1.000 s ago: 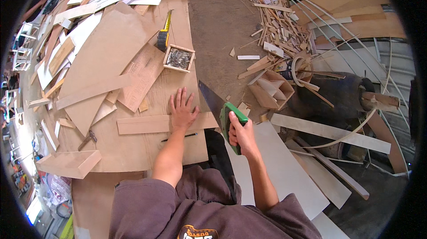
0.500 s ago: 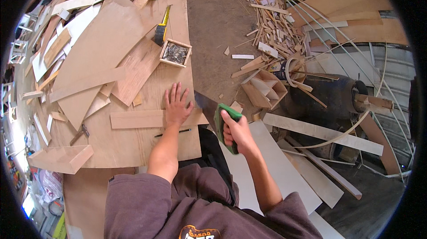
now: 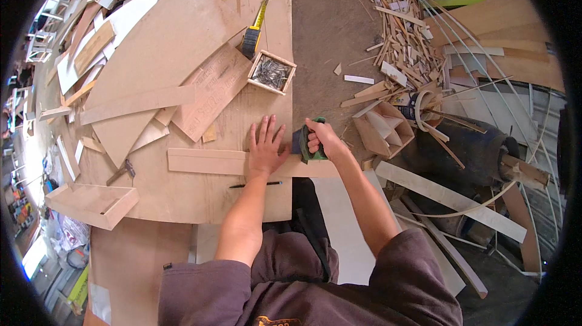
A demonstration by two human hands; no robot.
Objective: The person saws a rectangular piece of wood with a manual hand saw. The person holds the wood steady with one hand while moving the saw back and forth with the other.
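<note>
My left hand (image 3: 267, 147) lies flat with fingers spread on a narrow light-wood board (image 3: 206, 161), pressing it to the plywood table (image 3: 200, 201). The board's right part juts past the table edge. My right hand (image 3: 324, 139) is wrapped round the green handle of a handsaw (image 3: 306, 151), just beyond that edge. Little of the saw's dark blade shows, beside my left fingers; whether it has cut into the wood I cannot tell. Nearer me, a dark pencil or pen (image 3: 257, 184) lies by my left wrist.
On the table are a small box of nails (image 3: 292, 76), a yellow-black tape measure (image 3: 251, 40), a hammer (image 3: 124, 171), an open wooden box (image 3: 88, 206) and piled board offcuts (image 3: 160, 41). Wood scraps (image 3: 403, 41) and a dark drum (image 3: 464, 144) stand on the right-hand floor.
My right hand has pushed the saw forward and a little left, and its blade now shows much shorter. My left hand stays on the board. The whole view has shifted.
</note>
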